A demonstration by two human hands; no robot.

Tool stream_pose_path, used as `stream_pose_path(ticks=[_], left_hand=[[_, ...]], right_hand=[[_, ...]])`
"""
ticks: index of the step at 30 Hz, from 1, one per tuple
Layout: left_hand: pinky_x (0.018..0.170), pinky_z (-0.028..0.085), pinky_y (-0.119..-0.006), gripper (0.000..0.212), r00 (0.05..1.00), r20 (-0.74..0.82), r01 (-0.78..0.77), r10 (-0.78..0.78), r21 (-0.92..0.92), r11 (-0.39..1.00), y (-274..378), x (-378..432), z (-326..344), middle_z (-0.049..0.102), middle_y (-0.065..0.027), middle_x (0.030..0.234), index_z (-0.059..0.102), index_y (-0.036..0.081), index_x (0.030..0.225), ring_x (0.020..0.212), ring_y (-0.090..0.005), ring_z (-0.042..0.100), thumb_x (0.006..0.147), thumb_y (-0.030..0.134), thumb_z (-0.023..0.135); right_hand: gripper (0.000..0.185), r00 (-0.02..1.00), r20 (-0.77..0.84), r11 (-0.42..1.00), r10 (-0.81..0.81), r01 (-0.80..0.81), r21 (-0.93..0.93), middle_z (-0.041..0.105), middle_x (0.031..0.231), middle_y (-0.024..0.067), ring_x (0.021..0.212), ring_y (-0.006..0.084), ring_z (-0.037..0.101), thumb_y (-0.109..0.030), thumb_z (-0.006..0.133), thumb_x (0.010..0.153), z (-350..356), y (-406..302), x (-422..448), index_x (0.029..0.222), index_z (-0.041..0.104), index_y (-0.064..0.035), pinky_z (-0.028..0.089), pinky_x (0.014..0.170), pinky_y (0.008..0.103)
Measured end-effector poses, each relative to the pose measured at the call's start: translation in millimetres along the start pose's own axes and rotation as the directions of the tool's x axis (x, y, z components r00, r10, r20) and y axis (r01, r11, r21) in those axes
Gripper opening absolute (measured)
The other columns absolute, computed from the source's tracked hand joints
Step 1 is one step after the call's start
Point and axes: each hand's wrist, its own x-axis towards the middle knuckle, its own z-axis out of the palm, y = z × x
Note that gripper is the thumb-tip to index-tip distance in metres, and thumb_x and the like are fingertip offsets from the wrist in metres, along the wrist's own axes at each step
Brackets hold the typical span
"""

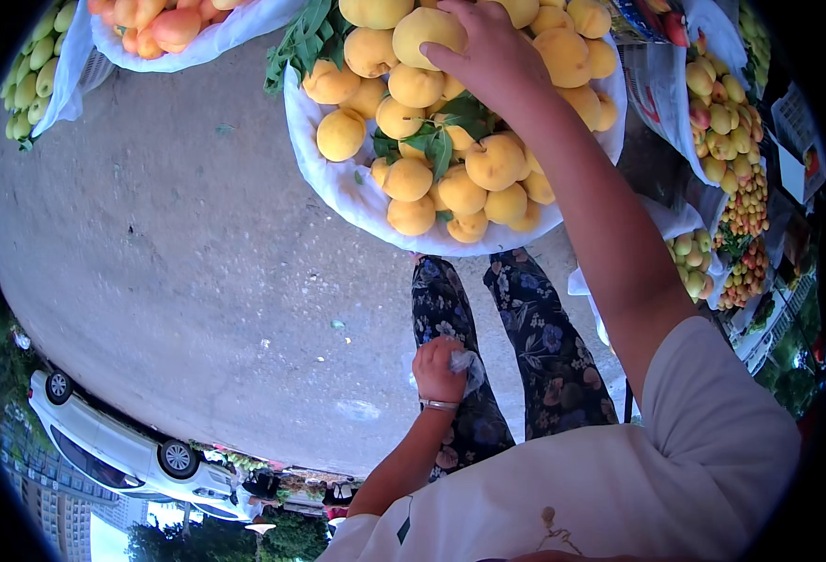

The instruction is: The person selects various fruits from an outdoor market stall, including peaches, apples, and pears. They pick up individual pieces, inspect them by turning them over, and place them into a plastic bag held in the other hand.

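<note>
My right hand [490, 53] reaches over a round basket with a white plastic liner [343, 200], heaped with yellow peaches [461, 190]. Its thumb and a finger span one large yellow peach [423, 38] on top of the heap; the other fingertips are partly cut off by the upper picture edge. Green leaves [441, 144] lie among the fruit. Down by my thigh, my left hand [437, 365] is closed around a crumpled clear plastic bag [468, 365]. A bracelet circles that wrist.
Orange-red fruit [174, 28] fills another lined basket at upper left, with green fruit [37, 77] beyond it. More lined fruit baskets [725, 133] line the right. Below the peach basket are my patterned trousers [553, 337]. A white car [118, 442] stands across the pavement [195, 246].
</note>
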Motion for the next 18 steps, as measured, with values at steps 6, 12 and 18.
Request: stream_pose_path(ticks=[6,12,18], left_hand=[[0.081,0.047,-0.043,0.027,1.000,0.022,-0.007,0.006,0.034,0.999,-4.5,-1.3,0.1,0.066,-0.0069,0.100,0.064,0.016,0.087,0.094,-0.0299,0.062,0.063,0.005,0.072],[0.082,0.047,-0.043,0.027,1.000,0.013,-0.024,0.024,0.015,1.000,-3.2,-0.8,1.5,0.067,-0.0072,0.101,0.064,0.016,0.087,0.096,-0.0300,0.062,0.063,0.005,0.073],[0.082,0.047,-0.043,0.027,1.000,0.029,0.003,-0.004,0.044,0.999,-3.9,-3.5,2.9,0.066,-0.0072,0.101,0.064,0.016,0.087,0.096,-0.0301,0.062,0.063,0.005,0.072]], right_hand=[[0.030,0.855,0.240,0.885,-0.460,0.464,0.046,0.057,0.116,0.0030,0.102,0.0205,0.062,-0.016,0.066,0.083,43.5,12.0,-97.0,0.113,0.061,-0.0133,0.050,0.083,0.0342],[0.029,0.718,0.433,0.712,-0.545,0.669,-0.212,0.057,0.114,0.0017,0.121,0.0219,0.048,-0.019,0.057,0.084,98.3,2.5,-118.6,0.112,0.060,-0.0159,0.037,0.098,0.0363],[0.023,0.717,0.472,0.758,-0.513,0.636,-0.143,0.057,0.107,0.0026,0.105,0.0219,0.056,-0.016,0.057,0.083,114.8,-5.2,-106.9,0.105,0.057,-0.0136,0.038,0.095,0.0355]])
